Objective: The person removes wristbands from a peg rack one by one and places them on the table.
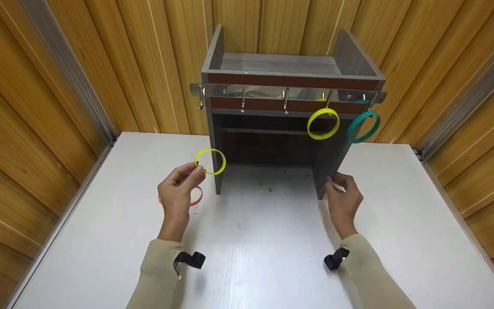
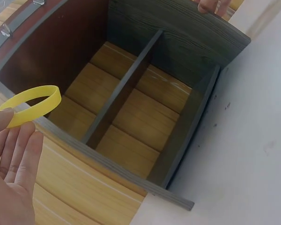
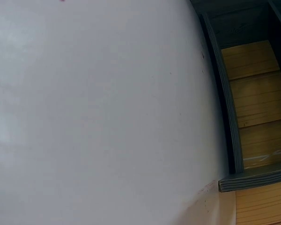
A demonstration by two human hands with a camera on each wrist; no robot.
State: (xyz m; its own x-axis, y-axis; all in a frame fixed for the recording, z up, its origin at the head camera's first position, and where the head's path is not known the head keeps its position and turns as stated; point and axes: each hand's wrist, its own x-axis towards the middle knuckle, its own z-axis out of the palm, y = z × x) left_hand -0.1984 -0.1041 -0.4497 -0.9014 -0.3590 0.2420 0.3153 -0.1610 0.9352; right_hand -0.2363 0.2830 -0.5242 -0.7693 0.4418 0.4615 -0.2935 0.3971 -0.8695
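Note:
In the head view my left hand [image 1: 176, 189] pinches a yellow silicone wristband [image 1: 224, 162] between thumb and fingers, in front of the grey wooden shelf unit's left side panel [image 1: 215, 154]. The left wrist view shows the same yellow band [image 2: 40, 110] held up as a loop. My right hand [image 1: 344, 195] holds the front edge of the right side panel [image 1: 320, 184] near its foot; its fingertips [image 2: 208, 5] show over that panel in the left wrist view. Behind my left hand, an orange band [image 1: 197, 198] lies on the white table, partly hidden.
A metal hook rail [image 1: 264, 92] runs across the unit's front. From its right-hand hooks hang another yellow band [image 1: 323, 136] and a teal band [image 1: 363, 139]. Dark specks lie on the table [image 1: 251, 240] beneath the unit. Wood-panelled walls [image 1: 165, 64] stand behind and beside.

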